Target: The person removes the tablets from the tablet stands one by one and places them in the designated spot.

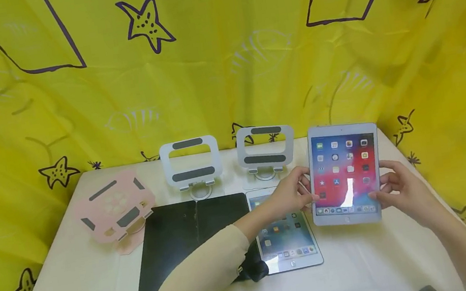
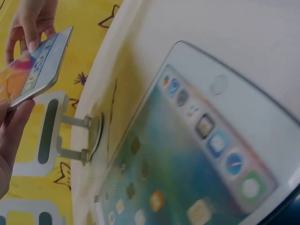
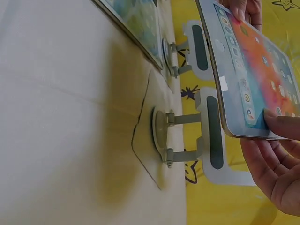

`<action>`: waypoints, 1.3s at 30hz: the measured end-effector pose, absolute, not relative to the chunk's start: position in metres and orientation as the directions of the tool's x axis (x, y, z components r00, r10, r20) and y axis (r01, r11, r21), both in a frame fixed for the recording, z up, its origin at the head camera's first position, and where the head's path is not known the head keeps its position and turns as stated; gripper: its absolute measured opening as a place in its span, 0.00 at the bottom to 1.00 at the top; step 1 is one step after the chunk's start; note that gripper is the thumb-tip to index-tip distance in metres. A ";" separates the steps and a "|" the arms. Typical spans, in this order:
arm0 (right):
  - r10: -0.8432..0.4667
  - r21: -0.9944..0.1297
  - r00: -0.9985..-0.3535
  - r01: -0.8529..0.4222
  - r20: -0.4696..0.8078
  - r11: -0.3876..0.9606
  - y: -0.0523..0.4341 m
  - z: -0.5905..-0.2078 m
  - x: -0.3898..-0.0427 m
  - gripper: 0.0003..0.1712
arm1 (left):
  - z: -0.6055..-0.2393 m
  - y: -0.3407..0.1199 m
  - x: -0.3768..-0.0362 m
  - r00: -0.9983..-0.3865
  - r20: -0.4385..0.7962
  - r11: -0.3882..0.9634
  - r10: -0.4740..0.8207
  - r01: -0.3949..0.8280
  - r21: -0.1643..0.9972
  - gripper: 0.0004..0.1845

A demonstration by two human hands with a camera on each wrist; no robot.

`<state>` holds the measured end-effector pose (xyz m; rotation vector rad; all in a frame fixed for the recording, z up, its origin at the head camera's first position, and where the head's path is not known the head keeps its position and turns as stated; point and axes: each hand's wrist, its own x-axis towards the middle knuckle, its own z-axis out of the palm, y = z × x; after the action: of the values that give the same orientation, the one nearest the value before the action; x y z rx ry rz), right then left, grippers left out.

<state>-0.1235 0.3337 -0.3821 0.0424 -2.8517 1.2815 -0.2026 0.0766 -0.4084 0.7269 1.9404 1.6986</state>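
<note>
A person is holding a small white tablet with a lit home screen up off the white tabletop, gripping it by both long edges. The left hand is pinching the tablet's left edge, fingers curled round it, while the right hand is clasping the right edge, thumb lying on the glass near the lower corner. The tablet is tilting upright at the tabletop's right side, just in front of a grey metal folding stand. A second white tablet with its screen on is lying flat below the left forearm, touching a black folio cover spread open beside it. A white folding stand is standing behind the cover, and a pink folding stand is sitting further left. A yellow cloth printed with purple stars is hanging behind.
</note>
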 end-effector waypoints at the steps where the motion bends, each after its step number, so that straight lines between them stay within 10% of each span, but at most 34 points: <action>1: -0.034 -0.748 -0.999 -0.020 -0.003 0.663 0.334 -0.382 -0.122 0.41 | -0.410 0.076 -0.198 -0.752 -0.010 0.093 0.659 0.068 0.993 0.28; 18: -0.104 -0.689 -0.860 0.323 -0.500 0.649 0.329 -0.401 -0.102 0.45 | -0.442 0.062 -0.140 -0.745 -0.267 0.147 0.612 -0.225 0.963 0.24; 39: -0.118 -0.622 -0.798 0.357 -0.591 0.697 0.335 -0.426 -0.108 0.42 | -0.465 0.065 -0.129 -0.732 -0.376 0.194 0.569 -0.325 0.926 0.17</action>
<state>-0.1079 0.3351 -0.4260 -0.2732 -3.4411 1.5208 -0.1287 0.0655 -0.4649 0.2293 1.7724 1.6242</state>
